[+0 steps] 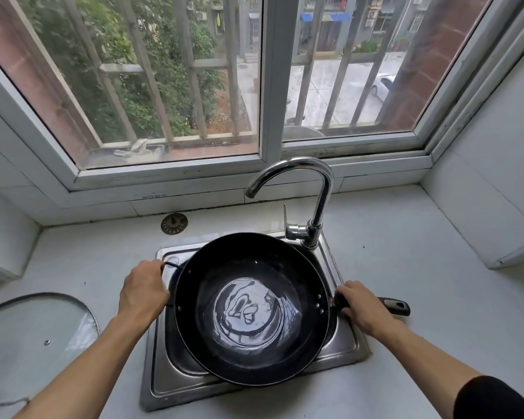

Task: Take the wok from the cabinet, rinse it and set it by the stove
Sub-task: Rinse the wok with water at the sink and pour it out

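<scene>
Wok [251,309]: probably heavy, rigid, wet; being steadied over sink [342,340].
Left hand [142,293]: gripping loop handle [171,264].
Right hand [359,303]: clasping long handle [395,306].

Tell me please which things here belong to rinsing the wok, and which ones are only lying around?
Belong to the job:
- wok, water pooled in its bottom
- left hand gripping the loop handle
- right hand gripping the long handle
- sink beneath the wok
- faucet, no water running

Lying about:
- glass lid on the counter at left
- sink strainer behind the sink
</scene>
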Motion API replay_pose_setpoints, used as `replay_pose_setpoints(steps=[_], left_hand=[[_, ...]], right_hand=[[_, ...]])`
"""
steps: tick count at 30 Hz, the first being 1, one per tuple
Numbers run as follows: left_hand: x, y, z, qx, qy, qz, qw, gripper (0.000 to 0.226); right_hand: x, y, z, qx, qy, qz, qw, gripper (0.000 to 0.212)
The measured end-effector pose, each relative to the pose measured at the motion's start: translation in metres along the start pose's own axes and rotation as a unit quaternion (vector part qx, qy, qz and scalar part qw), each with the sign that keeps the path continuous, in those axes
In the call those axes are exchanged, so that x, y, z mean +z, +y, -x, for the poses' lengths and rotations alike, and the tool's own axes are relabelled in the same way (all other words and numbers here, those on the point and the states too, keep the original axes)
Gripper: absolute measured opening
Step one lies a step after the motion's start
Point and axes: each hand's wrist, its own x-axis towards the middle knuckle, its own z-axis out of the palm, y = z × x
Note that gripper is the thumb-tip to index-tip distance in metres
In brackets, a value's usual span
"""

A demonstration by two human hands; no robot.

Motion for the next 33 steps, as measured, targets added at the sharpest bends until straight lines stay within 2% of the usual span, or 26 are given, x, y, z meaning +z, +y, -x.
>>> replay_pose_setpoints(steps=[5,9,12,16,21,24,28,33], left_hand=[[-0.001,0.001,0.002,0.004,0.004,0.012,1.0,0.018],[-0.004,0.0,0.003,0.009,0.007,0.016,1.0,0.016],[-0.006,0.002,0.004,0.013,0.005,0.025,1.0,0.017],[-0.008,0.004,0.008,0.004,0.0,0.036,0.999,0.016],[-0.009,0.006,0.013,0.006,0.0,0.046,0.999,0.023],[-0.008,0.006,0.015,0.008,0.006,0.056,0.998,0.025],[-0.004,0.002,0.015,0.013,0.004,0.08,0.997,0.028],[0.002,-0.003,0.016,0.015,0.001,0.107,0.994,0.038]], right_hand=[[0.0,-0.003,0.001,0.031,0.006,-0.021,0.999,0.026],[-0.005,-0.01,-0.002,0.044,-0.004,-0.026,0.999,0.039],[-0.018,-0.025,-0.01,0.033,0.056,-0.046,0.997,0.04],[-0.04,-0.062,-0.036,-0.049,0.148,-0.097,0.983,0.035],[-0.049,-0.102,-0.079,-0.081,0.193,-0.082,0.974,0.044],[-0.051,-0.114,-0.103,-0.058,0.181,-0.065,0.98,0.051],[-0.048,-0.114,-0.135,-0.014,0.106,-0.028,0.994,0.059],[-0.043,-0.117,-0.161,-0.009,0.096,0.012,0.995,0.03]])
